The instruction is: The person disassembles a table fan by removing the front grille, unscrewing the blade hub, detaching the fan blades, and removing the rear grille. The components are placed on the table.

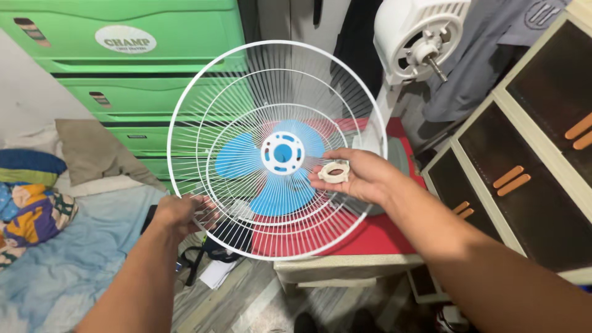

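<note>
My left hand [179,213] grips the lower left rim of a round white wire fan guard [213,105] and holds it upright in the air. My right hand [361,176] lies palm up in front of the guard's right side, with a small white plastic ring nut [335,172] held in its fingers. A blue fan blade [240,157] shows through the wires behind the guard, lying on a red-topped low table [376,237]. The white fan motor head [416,37] with its bare metal shaft stands at the upper right.
A green plastic drawer chest [123,55] stands behind at the left. Bedding and pillows [37,197] lie at the left. A cream cabinet with dark panels and orange handles [524,166] fills the right side. Grey clothing [487,55] hangs at the top right.
</note>
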